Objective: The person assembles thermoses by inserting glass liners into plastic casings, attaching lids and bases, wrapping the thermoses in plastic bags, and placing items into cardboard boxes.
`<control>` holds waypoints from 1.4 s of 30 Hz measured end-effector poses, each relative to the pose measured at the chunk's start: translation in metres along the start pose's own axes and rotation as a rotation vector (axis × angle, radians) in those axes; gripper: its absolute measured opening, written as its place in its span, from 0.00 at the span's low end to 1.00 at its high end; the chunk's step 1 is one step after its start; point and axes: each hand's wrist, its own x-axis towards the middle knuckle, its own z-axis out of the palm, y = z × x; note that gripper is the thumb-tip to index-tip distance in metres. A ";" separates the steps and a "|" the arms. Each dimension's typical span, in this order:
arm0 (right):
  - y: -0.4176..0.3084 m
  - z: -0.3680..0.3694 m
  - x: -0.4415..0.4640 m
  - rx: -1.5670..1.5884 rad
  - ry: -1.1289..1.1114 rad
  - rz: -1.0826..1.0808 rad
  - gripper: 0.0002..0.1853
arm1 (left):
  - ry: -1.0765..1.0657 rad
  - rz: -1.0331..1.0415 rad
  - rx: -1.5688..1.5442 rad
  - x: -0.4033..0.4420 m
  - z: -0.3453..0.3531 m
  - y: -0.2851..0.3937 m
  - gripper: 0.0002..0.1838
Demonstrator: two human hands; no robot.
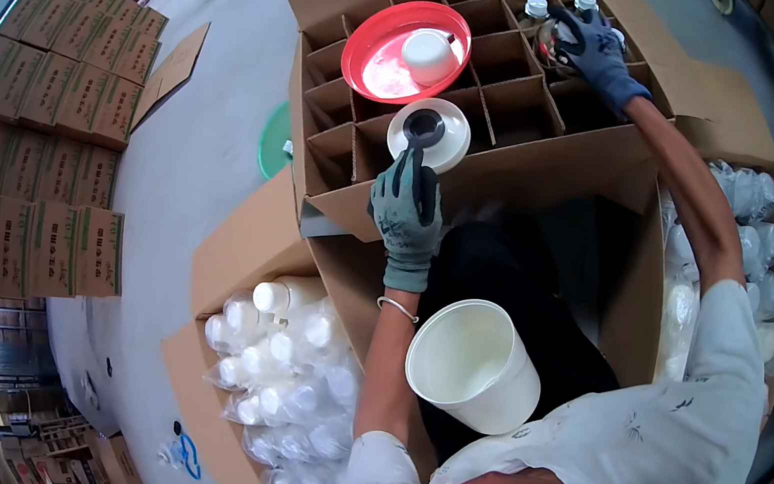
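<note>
From here neither grip is clear, so, hands apart, I'd steady the black ring (425,114) at my left hand (406,215) and keep the divided carton's (567,157) capped bottle (546,38) upright by my right hand (596,55).

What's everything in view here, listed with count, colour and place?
divided carton: 1, brown, ahead
red basin: 1, red, over the dividers
white round piece: 1, white, in red basin
white disc: 1, white, nearer than red basin
dark ring: 1, dark grey, on white disc
capped bottles: at least 4, white caps, carton's far right cells
bucket: 1, white, by the lap
side cartons: 2, brown, left and right
bagged items: many, white, in side cartons
stacked cartons: many, brown, far left
green round item: 1, green, floor, partly hidden
blue strap: 1, blue, floor
shirt: 1, white, worn
left hand: 1, grey glove, at dark ring
right hand: 1, grey glove, at capped bottles
</note>
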 end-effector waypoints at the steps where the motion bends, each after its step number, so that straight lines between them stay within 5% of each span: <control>1: -0.007 -0.028 -0.004 -0.024 0.099 -0.059 0.29 | 0.017 0.022 -0.093 0.000 -0.002 0.001 0.23; 2: -0.014 -0.058 -0.008 -0.048 0.196 -0.116 0.29 | -0.003 -0.002 -0.157 0.001 -0.005 0.005 0.20; 5: -0.051 -0.156 -0.009 0.364 0.367 -0.224 0.25 | -0.189 -0.629 -0.969 0.015 -0.012 0.030 0.21; 6: -0.061 -0.169 -0.016 0.721 0.323 -0.162 0.23 | -0.247 -0.698 -1.229 0.024 -0.016 0.040 0.27; 8: -0.065 -0.162 -0.040 1.210 0.159 -0.042 0.27 | -0.311 -0.374 -0.867 0.027 -0.017 0.045 0.30; 12: -0.143 -0.157 -0.098 1.678 0.187 0.028 0.30 | -0.243 -0.553 -1.165 0.012 -0.048 0.047 0.35; 15: -0.186 -0.155 -0.137 1.732 -0.015 0.248 0.31 | 0.069 -0.974 -1.377 -0.003 -0.090 0.045 0.36; 18: -0.198 -0.164 -0.164 1.311 -0.077 -0.090 0.40 | 0.081 -0.946 -1.341 -0.010 -0.128 0.027 0.32; 22: -0.178 -0.178 -0.185 1.227 -0.384 -0.359 0.34 | -0.059 -0.866 -1.144 -0.021 -0.176 0.026 0.28; 25: -0.158 -0.193 -0.216 1.422 -0.563 -0.088 0.28 | -0.284 -0.616 -0.780 -0.039 -0.182 0.036 0.32; 27: -0.143 -0.201 -0.258 1.417 -0.540 -0.066 0.32 | -0.298 -0.690 -0.728 -0.064 -0.191 0.061 0.34; 30: -0.129 -0.238 -0.321 1.154 -0.636 -0.233 0.39 | -0.162 -0.954 -0.787 -0.155 -0.210 0.066 0.34; 32: -0.136 -0.252 -0.346 1.179 -0.717 -0.246 0.41 | 0.014 -1.178 -0.978 -0.197 -0.215 0.095 0.31; 33: -0.141 -0.258 -0.350 1.198 -0.759 -0.239 0.41 | 0.155 -1.448 -1.363 -0.268 -0.217 0.078 0.31; 35: -0.164 -0.248 -0.338 1.306 -0.719 -0.265 0.42 | 0.399 -1.529 -1.449 -0.333 -0.215 0.085 0.34; 37: -0.193 -0.236 -0.307 1.418 -0.639 -0.407 0.42 | -0.160 -0.936 -0.395 -0.293 -0.205 0.125 0.36; 38: -0.208 -0.228 -0.294 1.480 -0.635 -0.411 0.43 | -0.162 -1.123 -0.583 -0.316 -0.206 0.115 0.38; 41: -0.238 -0.223 -0.238 1.919 -0.658 -0.512 0.52 | -0.533 -0.418 0.067 -0.344 -0.228 0.069 0.44; 42: -0.245 -0.226 -0.221 1.809 -0.600 -0.634 0.51 | -0.520 -0.558 -0.165 -0.324 -0.224 0.077 0.37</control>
